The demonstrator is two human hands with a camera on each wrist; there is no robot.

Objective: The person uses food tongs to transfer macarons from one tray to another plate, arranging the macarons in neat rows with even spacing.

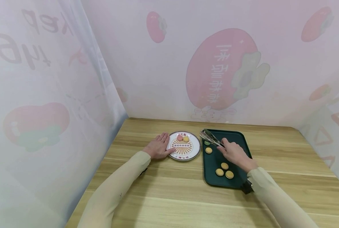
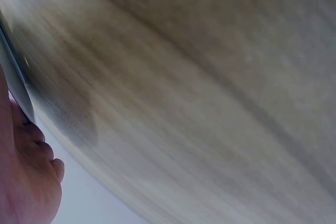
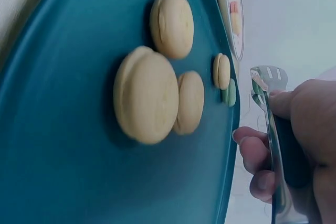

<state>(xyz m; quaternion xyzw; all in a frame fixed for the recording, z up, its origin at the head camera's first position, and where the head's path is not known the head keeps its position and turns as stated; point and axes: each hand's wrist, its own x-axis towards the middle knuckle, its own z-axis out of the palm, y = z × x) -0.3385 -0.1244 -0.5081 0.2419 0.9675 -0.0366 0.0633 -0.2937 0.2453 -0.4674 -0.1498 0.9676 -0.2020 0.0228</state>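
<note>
Lower frame centre: plate [image 1: 195,148] bearing a macaron pair [image 1: 180,138]. Right: tray [image 1: 210,177] bearing three macarons [image 1: 225,166] in lower half, two macarons [image 1: 208,150] at upper left.

– What's behind the wood-grained table [image 1: 169,196]?
– A pale pink backdrop [image 1: 169,79] printed with red fruit [image 1: 198,72], the largest lettered in white
– And the sides?
– Whitish cloth [image 1: 81,152] on the left, fruit-patterned; triangles [image 1: 323,135] at right; soft light throughout

Pale cream long sleeves [image 1: 116,188], small dark mark [image 1: 120,194]; black device [image 1: 246,186] at right cuff.
</note>
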